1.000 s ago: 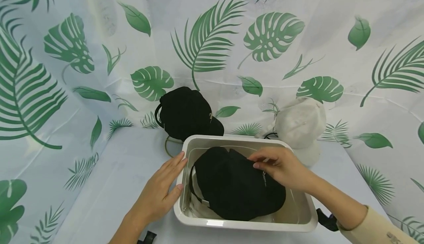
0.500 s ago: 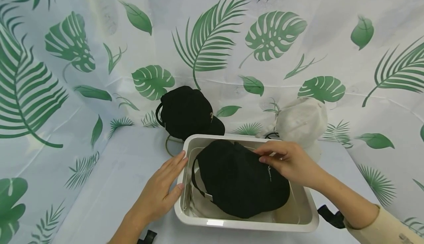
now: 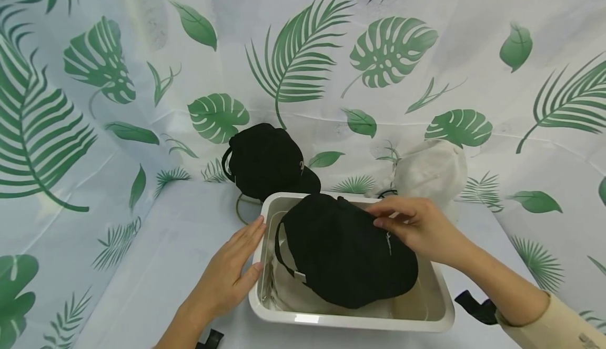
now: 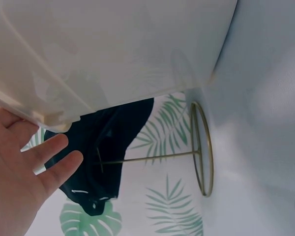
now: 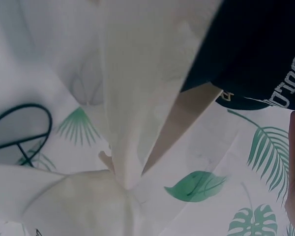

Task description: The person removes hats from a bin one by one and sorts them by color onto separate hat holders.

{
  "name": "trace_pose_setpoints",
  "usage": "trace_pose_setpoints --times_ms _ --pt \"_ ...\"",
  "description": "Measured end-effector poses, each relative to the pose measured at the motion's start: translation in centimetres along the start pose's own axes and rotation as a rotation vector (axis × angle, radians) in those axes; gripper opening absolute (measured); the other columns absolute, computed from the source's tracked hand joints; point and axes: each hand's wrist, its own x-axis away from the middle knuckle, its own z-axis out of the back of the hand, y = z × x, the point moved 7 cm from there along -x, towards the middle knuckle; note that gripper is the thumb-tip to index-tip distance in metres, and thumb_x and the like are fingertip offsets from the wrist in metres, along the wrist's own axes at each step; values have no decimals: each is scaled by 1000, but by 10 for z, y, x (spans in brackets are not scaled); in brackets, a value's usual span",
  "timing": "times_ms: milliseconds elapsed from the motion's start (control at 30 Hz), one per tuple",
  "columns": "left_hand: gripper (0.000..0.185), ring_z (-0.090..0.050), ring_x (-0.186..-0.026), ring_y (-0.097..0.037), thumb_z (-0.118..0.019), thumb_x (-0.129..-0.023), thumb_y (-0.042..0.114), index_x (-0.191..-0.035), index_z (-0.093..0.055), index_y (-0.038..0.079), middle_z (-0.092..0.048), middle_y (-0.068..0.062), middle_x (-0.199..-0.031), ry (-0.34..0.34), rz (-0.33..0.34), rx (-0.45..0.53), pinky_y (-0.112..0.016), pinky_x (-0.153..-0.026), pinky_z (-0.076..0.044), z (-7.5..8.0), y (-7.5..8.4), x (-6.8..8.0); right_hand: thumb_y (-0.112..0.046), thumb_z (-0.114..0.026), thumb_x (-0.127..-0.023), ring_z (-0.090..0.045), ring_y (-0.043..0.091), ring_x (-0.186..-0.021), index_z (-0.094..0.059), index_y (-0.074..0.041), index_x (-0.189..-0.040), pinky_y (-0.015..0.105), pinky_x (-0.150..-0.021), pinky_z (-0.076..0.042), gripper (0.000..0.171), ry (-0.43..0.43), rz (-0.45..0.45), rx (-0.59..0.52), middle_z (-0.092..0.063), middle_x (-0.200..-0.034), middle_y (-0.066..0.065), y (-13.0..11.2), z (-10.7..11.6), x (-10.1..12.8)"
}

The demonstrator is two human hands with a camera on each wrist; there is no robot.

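Left hand lies flat, fingers straight, against the left wall of the white rectangular plastic tub on the counter, steadying it. Behind, a black cap on a gold wire stand waits. In the tub, the black baseball cap with white lettering is halfway out, lying over what looks like shallow water, though it's hard to tell. Right hand pinches its crown; lifting it clear comes next, likely dripping. A white cap stands at the far right.
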Motion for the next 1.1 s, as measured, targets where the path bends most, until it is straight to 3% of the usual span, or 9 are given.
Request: trace_pose_setpoints --times_ms 467,700,1100 --pt "64 -39 -151 -30 -57 -100 20 -160 -41 4 -33 -8 -169 13 -13 -17 -43 -122 -34 -1 0 0 27 -76 -73 -72 2 -89 -77 -3 -110 18 -69 -59 48 29 73 10 -78 -99 4 -10 13 -10" --pt "64 -39 -151 -30 -57 -100 19 -161 -41 5 -34 -9 -169 21 -22 -8 -34 -125 -28 -1 0 0 27 -77 -72 -70 1 -87 -78 -4 -109 15 -69 -57 48 56 98 51 -77 -97 0 -19 24 -18" --pt "65 -38 -152 -29 -56 -100 19 -161 -40 7 -33 -7 -170 5 -1 -10 -48 -120 -35 -1 -1 0 31 -74 -70 -70 -1 -88 -77 2 -108 13 -70 -57 49 106 149 30 -77 -101 -3 -28 36 -32"
